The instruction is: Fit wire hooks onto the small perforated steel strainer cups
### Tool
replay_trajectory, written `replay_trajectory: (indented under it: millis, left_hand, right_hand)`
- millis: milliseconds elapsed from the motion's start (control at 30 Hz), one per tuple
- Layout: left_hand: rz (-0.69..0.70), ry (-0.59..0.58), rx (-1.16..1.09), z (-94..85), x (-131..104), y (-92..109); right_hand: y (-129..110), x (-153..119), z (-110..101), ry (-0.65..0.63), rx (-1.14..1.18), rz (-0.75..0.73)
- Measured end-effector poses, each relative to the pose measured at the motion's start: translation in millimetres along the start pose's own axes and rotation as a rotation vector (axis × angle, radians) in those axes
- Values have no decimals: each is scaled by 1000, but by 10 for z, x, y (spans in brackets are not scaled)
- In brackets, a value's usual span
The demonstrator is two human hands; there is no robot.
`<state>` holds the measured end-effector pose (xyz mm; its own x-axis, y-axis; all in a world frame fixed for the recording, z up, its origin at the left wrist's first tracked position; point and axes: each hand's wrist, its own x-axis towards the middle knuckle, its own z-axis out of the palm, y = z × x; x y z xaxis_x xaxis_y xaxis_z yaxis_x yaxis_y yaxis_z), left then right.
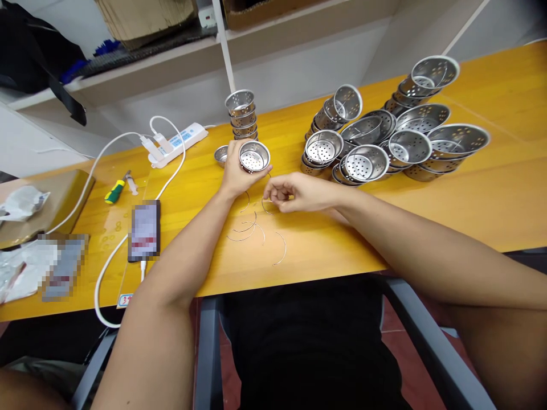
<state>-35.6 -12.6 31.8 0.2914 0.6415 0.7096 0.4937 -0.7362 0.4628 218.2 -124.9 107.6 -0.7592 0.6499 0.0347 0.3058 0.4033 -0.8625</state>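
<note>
My left hand (237, 173) is wrapped round a small perforated metal cup (254, 156), its open top facing me. Just right of it, my right hand (289, 192) is closed in a pinch on a thin curved wire (266, 206). Several similar wire pieces (280, 250) lie on the yellow table below both hands. Behind the held cup rises a stack of metal cups (240, 105), with another small cup (221, 155) lying left of my fingers.
Several stacks of perforated cups (363, 165) occupy the table's right side. At left are a charging phone (144, 230), a white power strip (179, 145) with cables, a green-yellow screwdriver (114, 192) and plastic bags (32, 267). A shelf (171, 48) runs behind.
</note>
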Motion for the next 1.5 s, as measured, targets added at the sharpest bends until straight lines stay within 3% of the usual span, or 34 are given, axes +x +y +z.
replay_trajectory:
  millis: [233,500,1000,1333,1500]
  left_hand:
    - [-96,-12,-104,47,-12,-16]
    - [5,-18,-174,105,-12,-83]
    - [-38,10,-286,112,0,134]
    - [25,-71,-278,136,-31,125]
    - [-79,-115,-276,119,-50,163]
  right_hand:
    - [89,52,44,245,222,-104]
    - [287,171,72,503,246,-244]
    - [261,147,31,657,253,-276]
    - [315,172,39,710,207,-241]
    - [345,187,-1,777,178,-249]
